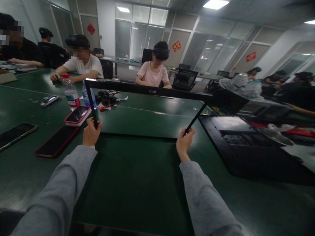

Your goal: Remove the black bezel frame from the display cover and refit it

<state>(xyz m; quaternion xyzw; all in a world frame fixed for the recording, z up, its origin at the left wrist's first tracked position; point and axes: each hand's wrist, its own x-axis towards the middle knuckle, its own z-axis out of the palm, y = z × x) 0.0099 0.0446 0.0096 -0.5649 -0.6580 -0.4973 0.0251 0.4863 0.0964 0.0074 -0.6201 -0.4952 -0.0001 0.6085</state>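
Observation:
Both hands hold up a thin black monitor bezel [127, 88], an empty rectangular frame with an LG logo on its long upper bar. My left hand [91, 132] is closed round its left side bar, low down. On the opposite side bar, my right hand [185, 141] grips at about the same height. The frame is tilted, its logo bar raised and farther from me, and the green table [140, 183] shows through the opening. To the right lies a large black panel [243, 148], apart from my right hand.
Left of my hand lie a red-edged phone [57, 141], a pink-rimmed phone on a white box [77, 114] and a dark phone [6, 138]. Two bottles, one with a red cap [71, 94], stand behind them. Black cables [106, 97] lie farther back. Several people sit around.

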